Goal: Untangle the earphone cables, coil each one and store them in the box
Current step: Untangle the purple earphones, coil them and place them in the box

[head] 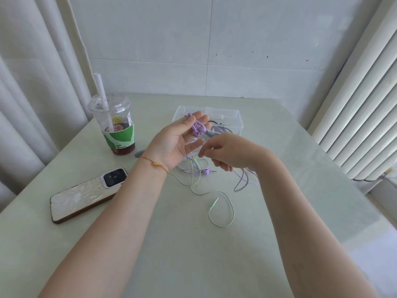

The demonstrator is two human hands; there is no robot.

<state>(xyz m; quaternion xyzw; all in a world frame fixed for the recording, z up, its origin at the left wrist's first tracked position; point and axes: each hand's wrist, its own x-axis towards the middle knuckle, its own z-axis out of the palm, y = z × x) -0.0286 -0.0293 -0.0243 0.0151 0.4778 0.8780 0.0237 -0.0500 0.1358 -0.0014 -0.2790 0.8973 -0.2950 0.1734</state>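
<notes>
My left hand (pixel 175 139) is raised palm up over the table, with purple earphones (pixel 198 129) and their cable draped across its fingers. My right hand (pixel 221 151) pinches a thin cable just right of the left palm. Below both hands lies a tangle of purple and green cables (pixel 196 168). A green cable with its jack (pixel 214 204) loops toward me on the table. A clear plastic box (pixel 227 117) stands open behind the hands, with dark and purple cable inside.
A plastic cup (pixel 117 125) of red drink with a straw stands at the left. A phone (pixel 86 195) lies face down at the near left. Curtains hang left; a radiator (pixel 361 108) stands right.
</notes>
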